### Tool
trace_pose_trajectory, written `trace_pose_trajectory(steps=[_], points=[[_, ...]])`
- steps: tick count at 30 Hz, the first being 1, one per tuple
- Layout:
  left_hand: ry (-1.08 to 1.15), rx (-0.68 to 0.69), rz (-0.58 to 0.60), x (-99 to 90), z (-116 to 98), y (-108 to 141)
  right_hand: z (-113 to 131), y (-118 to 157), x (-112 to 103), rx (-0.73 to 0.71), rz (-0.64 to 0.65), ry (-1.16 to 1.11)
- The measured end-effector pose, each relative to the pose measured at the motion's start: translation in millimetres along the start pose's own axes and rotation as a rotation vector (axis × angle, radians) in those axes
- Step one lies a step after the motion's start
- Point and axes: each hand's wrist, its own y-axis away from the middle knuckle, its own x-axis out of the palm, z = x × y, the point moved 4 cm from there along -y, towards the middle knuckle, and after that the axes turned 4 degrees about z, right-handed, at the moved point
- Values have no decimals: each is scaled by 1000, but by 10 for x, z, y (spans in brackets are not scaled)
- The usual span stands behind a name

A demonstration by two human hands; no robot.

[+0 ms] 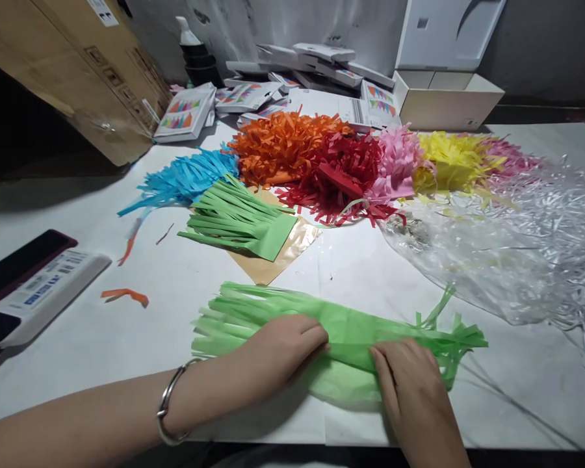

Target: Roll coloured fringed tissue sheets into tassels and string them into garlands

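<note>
A sheet of light-green fringed tissue paper [348,312] is spread crosswise at the near edge of the white-topped bench [127,351], its cut strips fanned out at both ends. A darker folded band along its middle is gripped by the left hand [290,348], its fingers curled down and their tips hidden, and by the right hand [409,383], its thumb and fingers closed at the band's other end. A silver bangle [163,404] is worn on the left wrist. Beyond the sheet, a green fringe bundle [272,233] is laid partly over a brown sheet [258,268]. Behind that, blue fringe [188,174], orange fringe [277,149], red fringe [346,166], pink fringe [397,159] and yellow fringe [448,159] are lined up in a row, with clear plastic [463,253] set to the right
</note>
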Motion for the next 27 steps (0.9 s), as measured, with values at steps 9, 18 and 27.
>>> trace_pose_trajectory(steps=[9,18,27], points=[[-79,-239,112,-172,183,-434,-13,-234,-41,68,-164,343],[-164,-273,85,-145,189,-384,161,-125,84,-301,-141,159],[-400,338,-225,-138,-189,-135,229,-199,40,-244,-120,103]])
